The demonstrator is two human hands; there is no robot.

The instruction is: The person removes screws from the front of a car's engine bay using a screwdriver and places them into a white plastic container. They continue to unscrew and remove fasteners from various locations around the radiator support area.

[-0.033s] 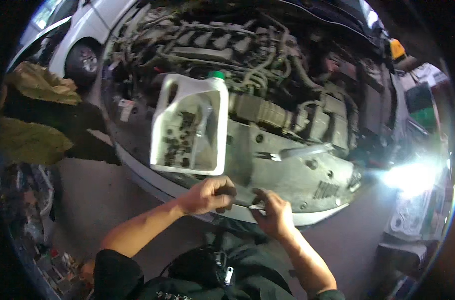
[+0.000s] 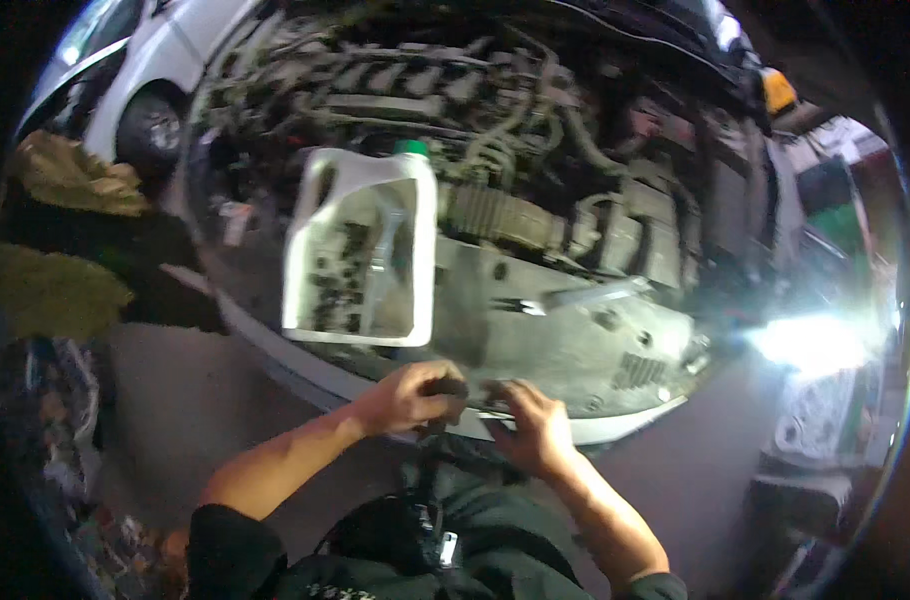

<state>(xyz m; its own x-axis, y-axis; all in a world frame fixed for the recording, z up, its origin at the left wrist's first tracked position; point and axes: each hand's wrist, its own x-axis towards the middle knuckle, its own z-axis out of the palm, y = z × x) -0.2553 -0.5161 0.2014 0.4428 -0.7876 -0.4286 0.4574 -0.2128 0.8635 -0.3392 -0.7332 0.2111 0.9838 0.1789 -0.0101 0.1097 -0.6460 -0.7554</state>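
Observation:
Just above the car's front edge (image 2: 615,428), my two hands work close together without touching. My left hand (image 2: 415,396) is curled, with something dark and roundish at its fingertips; grime or a small part, I cannot tell which. Thumb and fingers of my right hand (image 2: 535,425) are pinched together around something small and thin, too blurred to name. Beyond the left hand stands a white plastic jug (image 2: 424,250) with a green cap and a cut-away side, holding dark small parts and a long grey tool. A metal wrench-like tool (image 2: 585,296) rests on the grey front panel (image 2: 535,350).
The uncovered engine bay (image 2: 395,105) fills the space ahead. Brown cloths (image 2: 60,290) lie on a dark surface at the left, near a white car (image 2: 180,60). A bright lamp (image 2: 815,342) glares at the right. Assorted clutter (image 2: 125,545) sits at the lower left.
The whole view has shifted a little, so the car and jug sit further left in the picture. Both hands keep nearly the same pose; the pale bit at my right fingertips shows less.

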